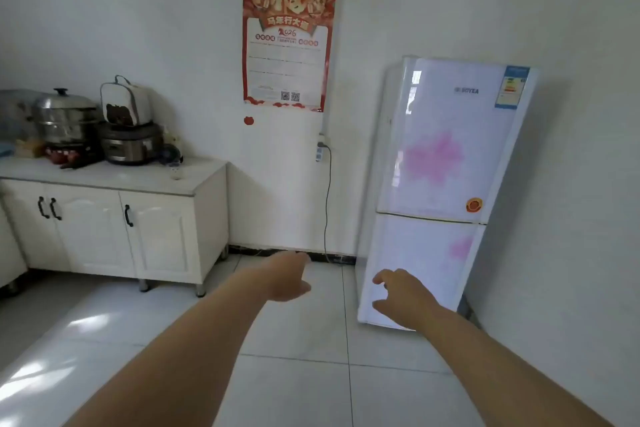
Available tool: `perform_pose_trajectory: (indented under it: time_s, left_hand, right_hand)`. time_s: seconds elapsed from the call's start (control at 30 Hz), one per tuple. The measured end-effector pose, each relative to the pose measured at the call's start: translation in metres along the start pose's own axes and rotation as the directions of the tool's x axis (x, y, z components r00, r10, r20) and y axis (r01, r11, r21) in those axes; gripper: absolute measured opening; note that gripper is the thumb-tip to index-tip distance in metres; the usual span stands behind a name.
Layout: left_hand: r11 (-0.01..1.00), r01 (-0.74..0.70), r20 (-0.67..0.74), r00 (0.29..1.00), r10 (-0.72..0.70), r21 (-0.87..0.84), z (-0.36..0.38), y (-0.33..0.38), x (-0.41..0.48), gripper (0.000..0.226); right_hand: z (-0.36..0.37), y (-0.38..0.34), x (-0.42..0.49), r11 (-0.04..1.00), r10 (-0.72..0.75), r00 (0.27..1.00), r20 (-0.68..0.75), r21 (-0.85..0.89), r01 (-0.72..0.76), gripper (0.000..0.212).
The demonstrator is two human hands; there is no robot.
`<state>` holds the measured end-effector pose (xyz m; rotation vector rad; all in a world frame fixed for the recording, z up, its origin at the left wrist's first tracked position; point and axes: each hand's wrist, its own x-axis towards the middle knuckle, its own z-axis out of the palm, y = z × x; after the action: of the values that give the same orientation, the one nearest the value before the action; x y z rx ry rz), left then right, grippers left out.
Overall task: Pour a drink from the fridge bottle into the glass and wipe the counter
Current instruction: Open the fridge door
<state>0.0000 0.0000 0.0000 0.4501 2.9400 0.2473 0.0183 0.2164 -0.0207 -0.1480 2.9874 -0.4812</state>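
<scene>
Fetching step judged in hand: left hand (289,276) and right hand (403,295), both spread and empty, are extended toward the closed white two-door fridge (446,156); its door must be pulled next.

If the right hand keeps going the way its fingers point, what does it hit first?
Probably the fridge: the right hand is open, fingers aimed at its lower door. Depth is unclear from this one view.

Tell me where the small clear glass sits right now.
Head view, left side: small clear glass on the white counter, near its right end, right of the dark rice cooker.
</scene>
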Motion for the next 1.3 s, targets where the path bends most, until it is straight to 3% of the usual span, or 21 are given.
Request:
perform_pose_trajectory:
  time_s: [0.73,1.0,1.3]
  left_hand:
    - [0.999,-0.013,0.041,0.999,0.011,0.036,-0.086,-0.123,0.414,0.059]
    - [0.983,-0.179,0.050,0.983,0.177,0.044,-0.108,-0.171,0.570,0.059]
    - [0.896,-0.443,0.008,0.897,0.443,0.038,-0.163,-0.198,0.729,0.057]
  right_hand:
    - [-0.053,0.035,0.437,0.998,0.061,0.998,-0.030,0.019,-0.060,0.046]
    - [-0.065,0.043,0.570,0.984,0.178,0.975,-0.136,-0.003,-0.180,0.045]
    - [-0.102,0.031,0.682,0.930,0.352,0.894,-0.278,-0.007,-0.368,0.044]
